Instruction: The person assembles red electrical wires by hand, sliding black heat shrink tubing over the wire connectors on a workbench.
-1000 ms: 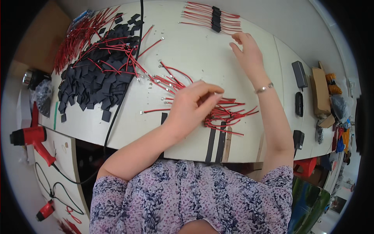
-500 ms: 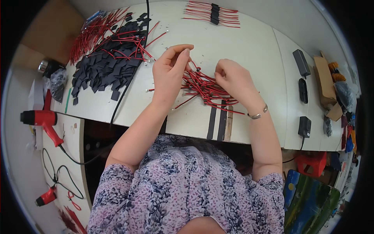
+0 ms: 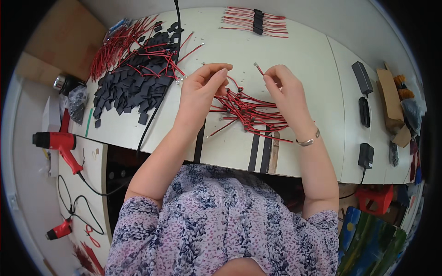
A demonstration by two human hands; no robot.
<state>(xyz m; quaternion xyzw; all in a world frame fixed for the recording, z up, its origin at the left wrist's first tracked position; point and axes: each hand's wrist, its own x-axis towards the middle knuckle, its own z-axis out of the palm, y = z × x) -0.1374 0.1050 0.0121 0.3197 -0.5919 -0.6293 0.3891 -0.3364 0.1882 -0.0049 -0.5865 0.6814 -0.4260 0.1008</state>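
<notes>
Both forearms reach up and away from the body, elbows bent and spread, with the hands raised side by side over the pale surface (image 3: 317, 99). The left hand (image 3: 198, 92) is turned inward, its index finger stretched to the right above the thumb and the tips close together; from this angle I cannot fairly tell whether they meet or have hold of anything. The right hand (image 3: 287, 89) is curled, thumb and index finger drawn together on a red wire (image 3: 258, 69), whose pale-tipped end sticks out beyond those fingers, up and toward the left hand. A metal bracelet (image 3: 305, 143) circles the right wrist.

A tangled bunch of red wires (image 3: 248, 110) lies below and between the two sets of fingers, partly hidden by both hands. Well to the left of the left fingers spreads a heap of black pieces (image 3: 124, 89), more red wires lying over and behind it. Beyond the right fingers, toward the far edge, a neat row of red wires with black pieces (image 3: 258, 22) lies apart from the bunch.
</notes>
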